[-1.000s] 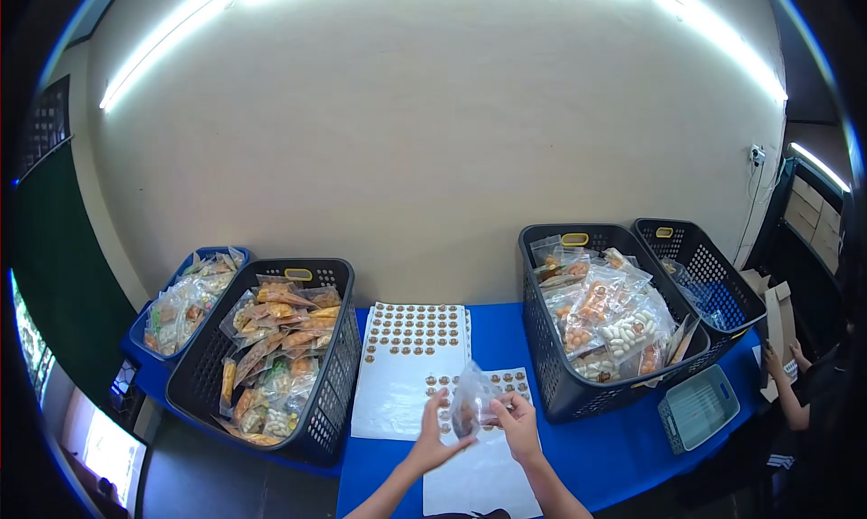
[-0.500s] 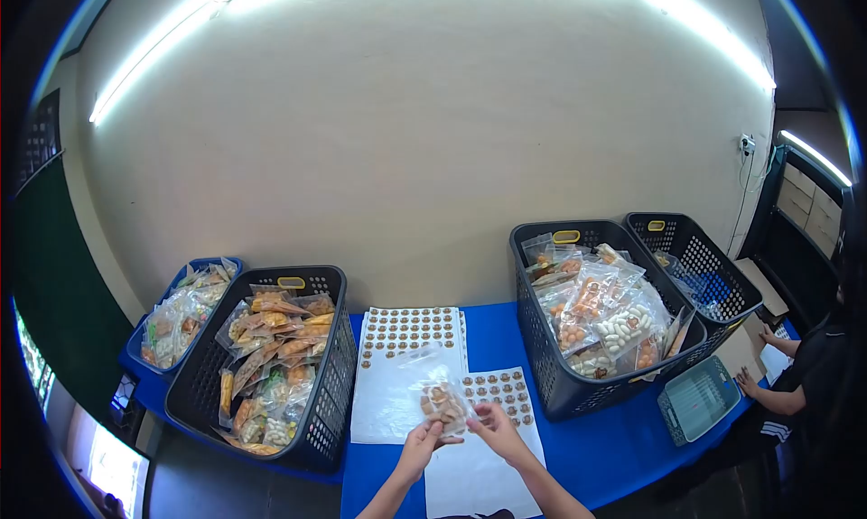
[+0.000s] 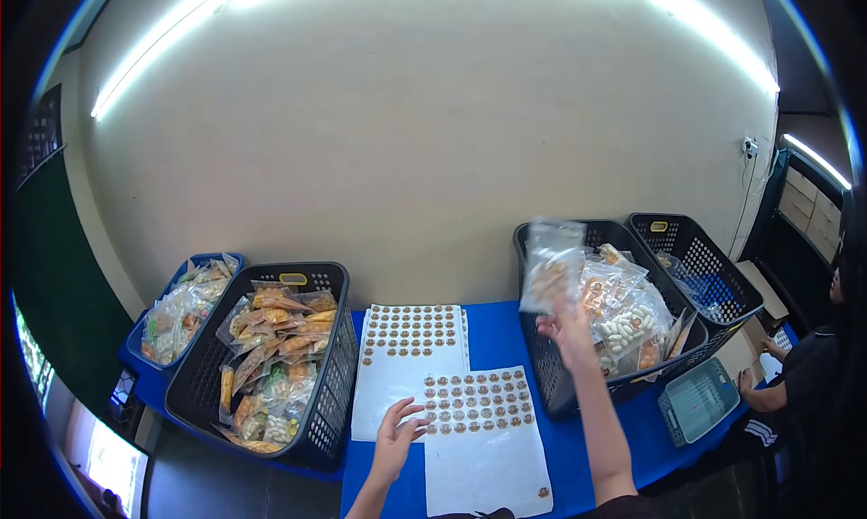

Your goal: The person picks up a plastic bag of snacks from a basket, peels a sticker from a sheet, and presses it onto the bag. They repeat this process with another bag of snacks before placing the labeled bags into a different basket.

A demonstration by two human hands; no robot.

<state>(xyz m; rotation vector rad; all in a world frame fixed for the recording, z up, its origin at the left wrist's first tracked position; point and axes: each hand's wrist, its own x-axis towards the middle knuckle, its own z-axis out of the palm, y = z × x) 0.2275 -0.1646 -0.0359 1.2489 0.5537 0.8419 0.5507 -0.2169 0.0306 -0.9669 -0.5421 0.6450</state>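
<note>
Blue table point(image 3: 502, 335) against pale wall. Right hand point(image 3: 569, 328) raised at 2 o'clock, fingers pinching clear snack bag point(image 3: 552, 268) by lower edge. Bag upright above near rim of full black basket point(image 3: 562, 389). Left hand point(image 3: 396, 431) at 6 o'clock, fingers spread open, tips at left edge of sticker sheet point(image 3: 479, 402). Larger sticker sheet point(image 3: 411, 334) at 11 o'clock from it. Left basket point(image 3: 336, 384) of packed bags at 9 o'clock.
</note>
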